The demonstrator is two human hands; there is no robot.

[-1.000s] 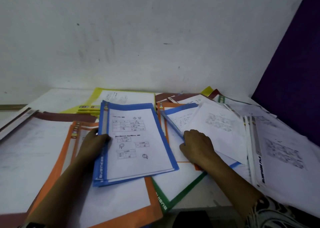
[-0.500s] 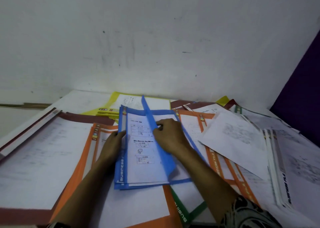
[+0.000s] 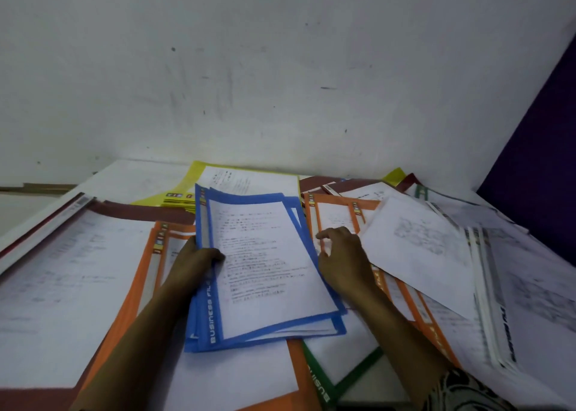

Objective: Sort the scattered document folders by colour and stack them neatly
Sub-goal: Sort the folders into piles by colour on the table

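A small stack of blue folders (image 3: 268, 273) lies in the middle, on top of orange folders (image 3: 146, 273). My left hand (image 3: 196, 259) grips the stack's left spine edge, thumb on top. My right hand (image 3: 343, 254) rests beside the stack's right edge, fingers loosely curled and holding nothing, over another set of orange folders (image 3: 336, 211). A green folder (image 3: 346, 376) pokes out below the blue stack. Yellow folders (image 3: 193, 189) lie behind, against the wall.
Dark red folders (image 3: 146, 212) lie at the left and back. A loose white sheet (image 3: 414, 245) and white folders (image 3: 492, 301) cover the right side. A purple panel (image 3: 542, 167) stands at the right; the white wall (image 3: 280, 67) closes the back.
My right hand laid a second blue folder on the blue stack, let it go and moved off to the stack's right edge. My left hand kept its hold on the spine.
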